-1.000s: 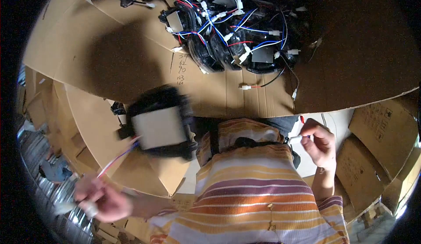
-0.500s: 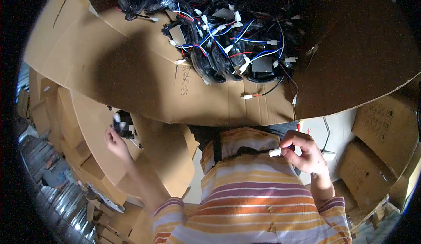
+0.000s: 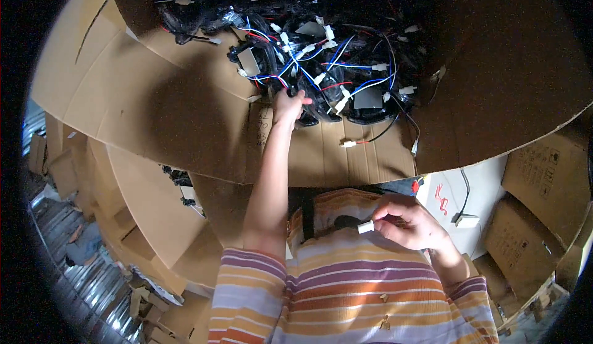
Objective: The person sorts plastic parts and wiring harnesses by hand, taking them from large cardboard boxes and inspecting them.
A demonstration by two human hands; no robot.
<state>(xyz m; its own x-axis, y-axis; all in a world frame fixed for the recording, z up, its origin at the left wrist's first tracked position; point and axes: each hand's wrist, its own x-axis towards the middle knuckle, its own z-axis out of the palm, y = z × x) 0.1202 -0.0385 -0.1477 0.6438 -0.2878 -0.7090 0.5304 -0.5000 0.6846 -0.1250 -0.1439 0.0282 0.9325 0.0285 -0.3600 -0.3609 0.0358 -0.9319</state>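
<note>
My left hand (image 3: 289, 107) reaches into the large cardboard box ahead, its fingers closed at the near edge of a pile of black wired parts (image 3: 369, 100). It grips a black curved part (image 3: 307, 120) wrapped in clear film; the fingertips are partly hidden among the parts. White, blue, red and black wires with white plugs spread over the pile. In front of my striped shirt, my right hand (image 3: 407, 223) pinches a white plug connector (image 3: 365, 226) between thumb and fingers. Any wires behind that plug are hidden by the hand.
At left, another cardboard box (image 3: 142, 189) has a black wired part (image 3: 182, 186) in it. A white surface (image 3: 488, 177) at right carries red wires (image 3: 441, 199) and a black cable with a pale block (image 3: 467, 221). Stacked cartons (image 3: 537, 177) stand beyond.
My left hand has let go of the black part at the left box and swung up and right to the pile. The right hand, with its white connector, has shifted slightly left and toward me.
</note>
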